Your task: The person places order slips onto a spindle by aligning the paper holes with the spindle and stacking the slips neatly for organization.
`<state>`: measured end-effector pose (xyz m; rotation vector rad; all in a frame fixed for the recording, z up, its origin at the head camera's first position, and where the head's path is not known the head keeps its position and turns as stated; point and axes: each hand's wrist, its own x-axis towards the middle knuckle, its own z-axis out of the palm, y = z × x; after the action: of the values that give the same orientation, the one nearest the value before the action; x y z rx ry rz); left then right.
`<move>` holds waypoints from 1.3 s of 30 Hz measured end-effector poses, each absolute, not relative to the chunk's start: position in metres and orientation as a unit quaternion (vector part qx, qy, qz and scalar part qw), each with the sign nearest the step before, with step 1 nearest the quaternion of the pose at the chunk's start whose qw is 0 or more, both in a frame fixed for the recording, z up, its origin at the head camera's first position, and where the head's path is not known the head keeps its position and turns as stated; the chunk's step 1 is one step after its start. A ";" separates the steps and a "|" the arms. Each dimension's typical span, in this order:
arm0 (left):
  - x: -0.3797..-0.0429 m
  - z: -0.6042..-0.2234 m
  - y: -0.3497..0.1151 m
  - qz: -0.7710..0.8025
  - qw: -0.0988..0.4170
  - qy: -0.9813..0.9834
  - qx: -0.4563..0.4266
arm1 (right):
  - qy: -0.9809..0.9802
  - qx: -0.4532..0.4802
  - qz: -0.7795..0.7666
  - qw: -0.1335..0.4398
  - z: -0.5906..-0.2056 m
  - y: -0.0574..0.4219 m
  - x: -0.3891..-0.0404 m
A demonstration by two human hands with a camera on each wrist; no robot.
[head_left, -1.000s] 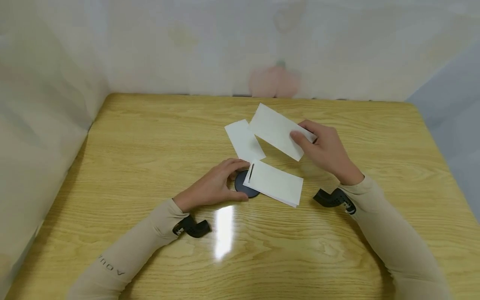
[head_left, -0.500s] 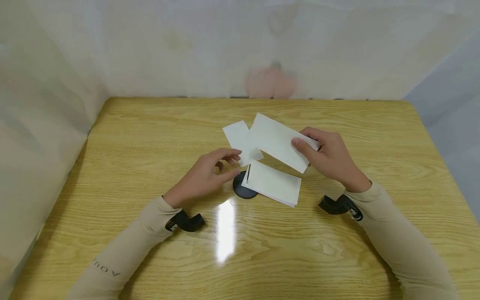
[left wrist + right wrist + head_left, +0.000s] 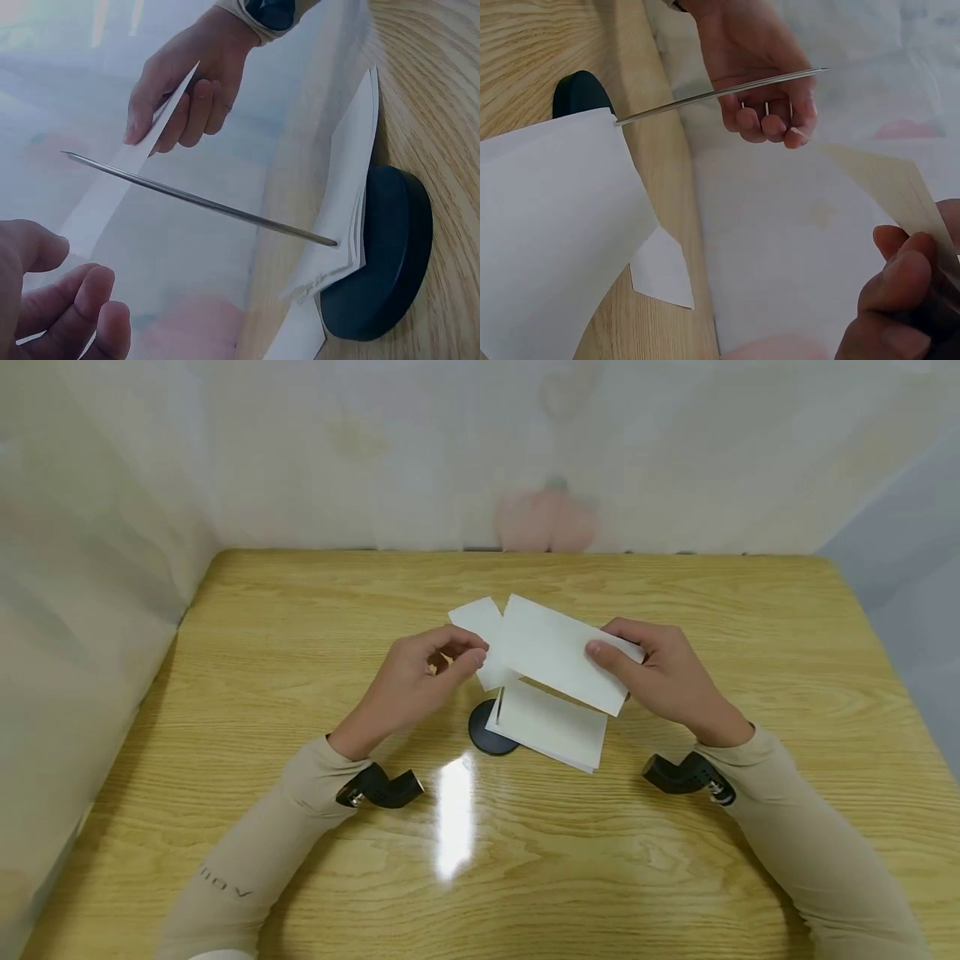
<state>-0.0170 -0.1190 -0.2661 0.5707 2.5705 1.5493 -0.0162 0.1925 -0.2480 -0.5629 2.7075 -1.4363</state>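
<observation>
A bill spike has a round black base (image 3: 489,731) and an upright metal needle (image 3: 202,202). A stack of white paper slips (image 3: 555,727) is pierced on the needle, low against the base. My right hand (image 3: 656,668) pinches another white slip of paper (image 3: 562,652) by its right end, thumb on top, and holds it up over the stack. My left hand (image 3: 423,681) is raised at that slip's left end, fingers bent loosely and fingertips right by the edge. In the left wrist view a gap shows between its thumb (image 3: 37,246) and forefinger.
One more white slip (image 3: 480,618) lies on the wooden table (image 3: 315,643) behind the spike, partly covered by the held slip. The needle's sharp tip (image 3: 67,154) points up between the hands. Pale curtains (image 3: 375,452) stand behind the table and along its left side.
My left hand has come off the spike's base and risen away to the held slip's left end. My right hand has lowered the slip slightly and shifted it a little right.
</observation>
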 end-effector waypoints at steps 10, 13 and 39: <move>-0.009 -0.258 -0.115 0.497 0.049 0.845 0.193 | 0.866 -0.165 -0.470 0.053 -0.242 0.192 -0.013; -0.007 -0.256 -0.115 0.497 0.045 0.845 0.194 | 0.861 -0.150 -0.481 0.067 -0.240 0.193 -0.012; 0.014 -0.240 -0.103 0.549 0.071 0.811 0.190 | 0.756 -0.167 -0.628 0.075 -0.225 0.212 0.000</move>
<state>0.0144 -0.1029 -0.2396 0.5721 2.4394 1.6502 0.0002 0.2120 -0.2247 -0.5007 2.2693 -1.8849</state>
